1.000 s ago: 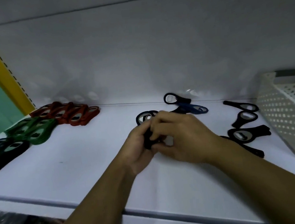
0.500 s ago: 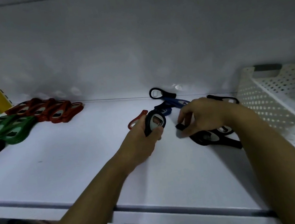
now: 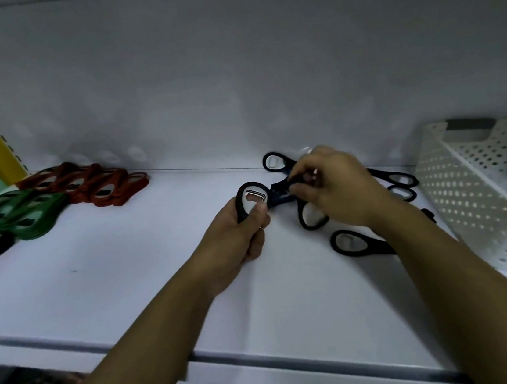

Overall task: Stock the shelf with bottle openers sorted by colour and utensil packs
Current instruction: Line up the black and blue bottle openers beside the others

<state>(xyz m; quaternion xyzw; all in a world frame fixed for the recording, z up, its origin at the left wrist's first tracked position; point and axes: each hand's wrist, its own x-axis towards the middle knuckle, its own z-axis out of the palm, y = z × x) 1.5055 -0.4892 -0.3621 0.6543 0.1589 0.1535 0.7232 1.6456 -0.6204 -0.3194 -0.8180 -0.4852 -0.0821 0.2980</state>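
Left hand (image 3: 240,230) clamped round handle of black opener (image 3: 253,199), oval loop up, metal insert showing. Right hand (image 3: 333,190) pinching handle of second black opener (image 3: 312,218), loop down at shelf (image 3: 129,286). Loose black openers (image 3: 352,243) just right, near tilted perforated white basket (image 3: 485,195). Red row (image 3: 108,187), green row (image 3: 28,213) far left; bare smooth white shelf between.

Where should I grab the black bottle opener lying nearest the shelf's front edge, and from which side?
Take the black bottle opener by its ring head, which lies clear on the left; its handle runs right under the right forearm. It lies flat on the shelf, so probably come from above and pinch the rim.
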